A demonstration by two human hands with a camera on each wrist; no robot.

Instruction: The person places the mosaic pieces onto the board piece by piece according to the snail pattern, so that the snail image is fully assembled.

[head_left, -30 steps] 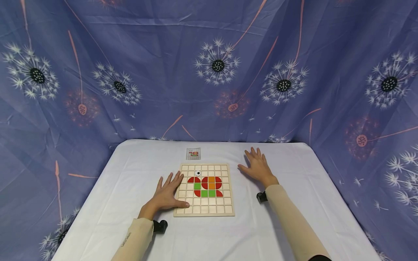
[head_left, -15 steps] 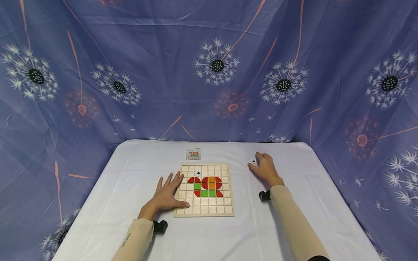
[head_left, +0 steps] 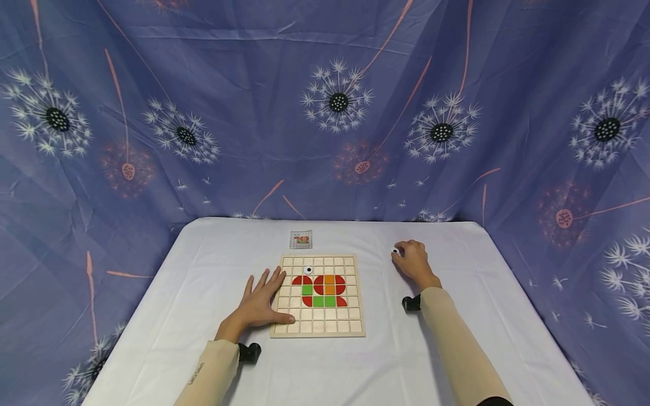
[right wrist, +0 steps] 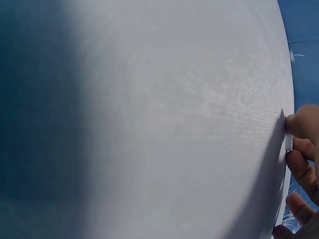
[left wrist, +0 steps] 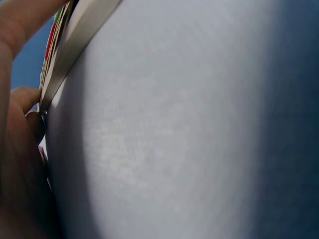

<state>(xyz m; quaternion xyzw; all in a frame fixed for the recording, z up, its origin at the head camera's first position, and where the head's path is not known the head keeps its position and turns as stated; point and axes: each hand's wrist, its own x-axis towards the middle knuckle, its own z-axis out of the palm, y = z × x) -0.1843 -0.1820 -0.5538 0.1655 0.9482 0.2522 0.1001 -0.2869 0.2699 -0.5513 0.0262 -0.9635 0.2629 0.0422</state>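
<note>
A square wooden grid board (head_left: 317, 326) lies on the white table, bearing red, green and orange tiles in an animal-like shape. One white eye tile (head_left: 308, 270) with a black dot is set near the board's top. My left hand (head_left: 256, 304) rests spread on the board's left edge, thumb over the lower left cells. To the right of the board, my right hand (head_left: 413, 264) pinches a second white eye tile (right wrist: 288, 142) between thumb and fingers, at the cloth. Most of that tile is hidden by the fingers in the head view.
A small pattern card (head_left: 301, 239) with a similar coloured figure lies behind the board. White cloth (head_left: 335, 366) covers the table. A blue dandelion-print curtain (head_left: 264, 113) hangs along the back and sides.
My right hand has moved slightly right and drawn its spread fingers together onto the second eye tile, which was under or beside it. My left hand and the board stay put.
</note>
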